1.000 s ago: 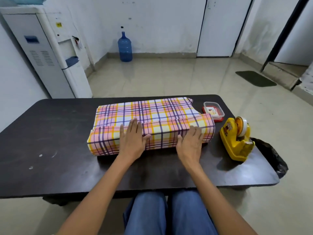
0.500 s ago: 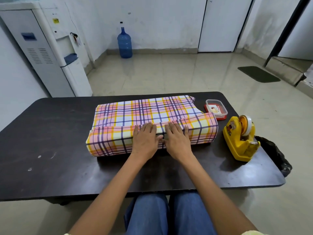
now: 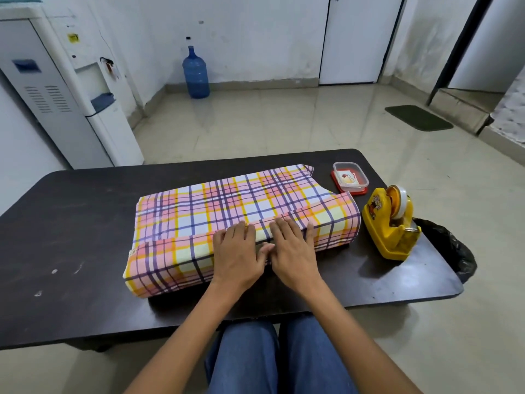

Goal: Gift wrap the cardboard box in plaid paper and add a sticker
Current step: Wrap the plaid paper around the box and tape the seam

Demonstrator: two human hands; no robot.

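The head camera looks forward and down from close above and behind the left hand (image 3: pixel 237 251) and right hand (image 3: pixel 292 248), with the floor (image 3: pixel 284 123) beyond them.

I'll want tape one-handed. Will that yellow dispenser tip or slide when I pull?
The yellow dispenser likely won't tip: its base flares wide and sits flat on the table. It might slide, since that surface looks smooth. Its weight can't be judged from here.

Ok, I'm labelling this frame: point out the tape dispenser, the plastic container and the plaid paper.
tape dispenser (image 3: pixel 382 230), head view, on its yellow body.
plastic container (image 3: pixel 350 177), head view, on its clear lid.
plaid paper (image 3: pixel 221 204), head view, on its top face.
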